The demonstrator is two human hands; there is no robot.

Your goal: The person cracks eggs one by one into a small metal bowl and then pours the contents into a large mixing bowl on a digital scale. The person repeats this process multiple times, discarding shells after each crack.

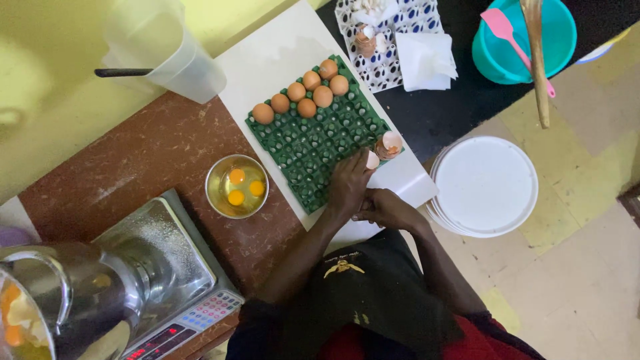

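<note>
An empty eggshell half sat pinched in the fingertips of the left hand, held over the right edge of the green egg tray, at about four o'clock from the tray's middle. The fingers were closed narrowly round the shell. The right hand lay just beside the left, at its four o'clock, fingers curled loosely inward; whether it held anything could not be told. A second broken shell rested in a tray pocket at one o'clock from the held shell, nearly touching it.

Seven whole brown eggs filled the tray's far corner, at eleven o'clock from the hands. At nine o'clock stood a small steel bowl with three yolks, on the reddish counter. A scale carrying a steel jug lay at seven o'clock. A white bucket lid sat at three o'clock, low beside the counter.

The shell was thin and likely wet: too hard a pinch could have crushed it, and fragments or drips might have fallen among the tray pockets. A loose grip near the edge could have let it drop towards the lid.
</note>
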